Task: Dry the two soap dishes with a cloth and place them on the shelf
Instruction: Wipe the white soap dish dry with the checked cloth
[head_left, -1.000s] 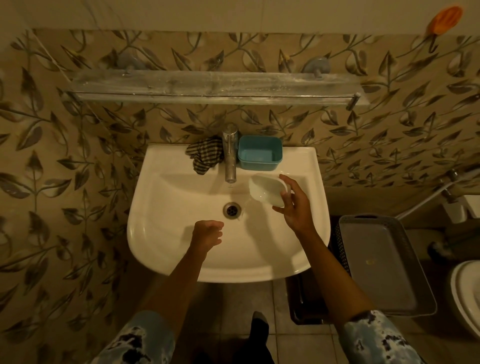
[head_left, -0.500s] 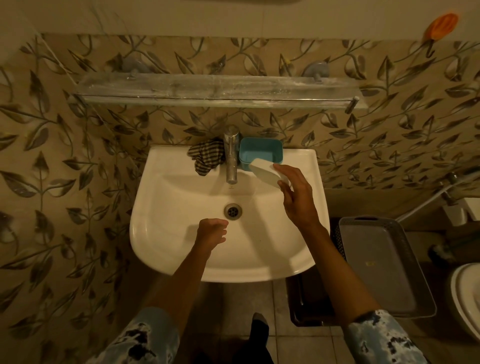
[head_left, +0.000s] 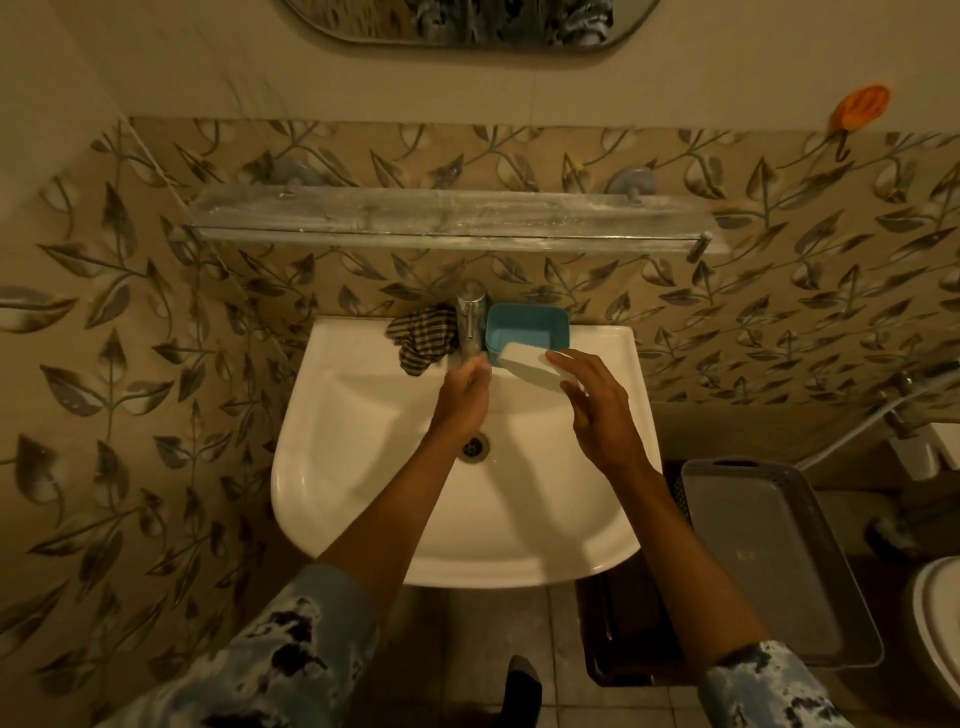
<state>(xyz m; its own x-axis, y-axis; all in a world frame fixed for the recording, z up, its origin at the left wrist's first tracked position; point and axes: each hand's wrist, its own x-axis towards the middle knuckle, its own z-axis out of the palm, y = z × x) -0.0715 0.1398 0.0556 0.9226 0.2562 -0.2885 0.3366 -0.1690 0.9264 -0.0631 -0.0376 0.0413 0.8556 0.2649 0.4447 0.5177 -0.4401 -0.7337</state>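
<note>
Looking down, I see leaf-patterned wall tiles (head_left: 156, 312) filling the space behind and to my left of the white sink (head_left: 363, 441). Above the sink, the long glass shelf (head_left: 415, 218) runs across the wall, streaked and carrying nothing that I can make out. To my right, lower than the sink, sits a grey tray (head_left: 753, 545) on a dark stand.

Both my arms reach over the basin. My right hand (head_left: 597, 410) holds the white soap dish (head_left: 530, 366) by its near end, one finger lying along the top edge and the thumb underneath. The dish is tilted and raised over the back right part of the sink. Its far end overlaps the front wall of the blue soap dish (head_left: 527, 325) in this view; I cannot tell whether the two touch. The blue dish stands open side up on the back ledge, just right of the tap (head_left: 470, 327).

My left hand (head_left: 462, 395) is up under the tap's spout, its fingers blurred, so I cannot tell whether they are spread or curled. The checked cloth (head_left: 423, 338) lies bunched on the ledge just left of the tap, one corner hanging into the basin. The drain (head_left: 474, 447) shows between my wrists.
</note>
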